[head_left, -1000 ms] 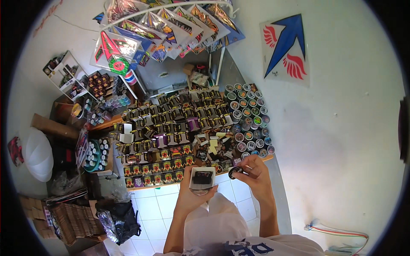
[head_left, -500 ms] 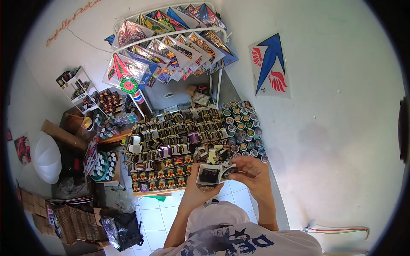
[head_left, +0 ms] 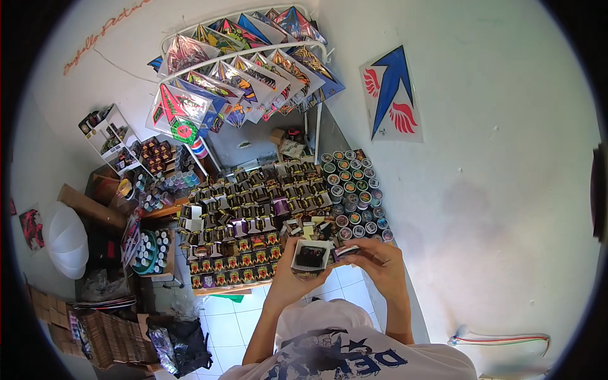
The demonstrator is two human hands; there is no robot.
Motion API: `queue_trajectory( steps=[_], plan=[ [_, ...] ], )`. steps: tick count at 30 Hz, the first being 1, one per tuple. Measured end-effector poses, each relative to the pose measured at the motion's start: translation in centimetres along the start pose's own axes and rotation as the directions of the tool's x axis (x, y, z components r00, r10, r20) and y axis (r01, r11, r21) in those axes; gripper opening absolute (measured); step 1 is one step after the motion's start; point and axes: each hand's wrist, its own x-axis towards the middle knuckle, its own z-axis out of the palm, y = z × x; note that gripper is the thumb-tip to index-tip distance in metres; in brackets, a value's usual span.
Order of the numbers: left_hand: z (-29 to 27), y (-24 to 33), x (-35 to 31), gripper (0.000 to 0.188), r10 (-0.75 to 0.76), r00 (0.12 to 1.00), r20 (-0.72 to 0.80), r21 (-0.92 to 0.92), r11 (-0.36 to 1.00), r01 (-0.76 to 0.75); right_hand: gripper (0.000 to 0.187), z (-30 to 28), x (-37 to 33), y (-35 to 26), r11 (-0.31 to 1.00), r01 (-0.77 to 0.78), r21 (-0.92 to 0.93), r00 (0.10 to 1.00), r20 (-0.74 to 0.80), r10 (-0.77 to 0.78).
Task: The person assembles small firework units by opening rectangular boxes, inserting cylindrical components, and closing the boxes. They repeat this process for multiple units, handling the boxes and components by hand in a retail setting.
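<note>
My left hand (head_left: 288, 277) is closed around a small open cardboard box (head_left: 308, 275), dark outside with white inner walls. Its mouth faces up, and something dark sits inside. Just right of the box, my right hand (head_left: 383, 267) pinches a small round spool-like piece (head_left: 346, 251) with a pale rim, now tilted nearly edge-on. Fingers cover part of that piece. Both hands are above the near edge of a table packed with rows of dark boxes (head_left: 240, 218), many with flaps up; the nearest rows (head_left: 244, 260) look closed.
Round labelled tubs (head_left: 351, 187) stand in rows at the table's right. Behind hangs a white rack (head_left: 221, 58) of wrapped kites. On the left are a white umbrella (head_left: 68, 240), a crate of spools (head_left: 152, 252), stacked cardboard (head_left: 114, 332) and a black bag (head_left: 190, 345).
My right hand has turned the round piece from showing its face to nearly edge-on, still beside the box. The left hand keeps its hold. The whole view has shifted slightly.
</note>
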Motion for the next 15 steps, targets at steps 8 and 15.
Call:
queue_trajectory(
  steps=[8,15],
  plan=[
    [0.5,0.7,0.9,0.078,0.025,1.000,0.009,0.028,0.999,-0.025,0.033,-0.1,0.3,-0.2,1.000,0.020,-0.024,1.000,-0.001,-0.020],
    [0.9,0.3,0.4,0.075,0.011,1.000,0.016,0.021,1.000,-0.011,0.030,0.0,1.1,1.7,0.993,0.116,0.010,0.992,0.046,-0.117]
  ],
)
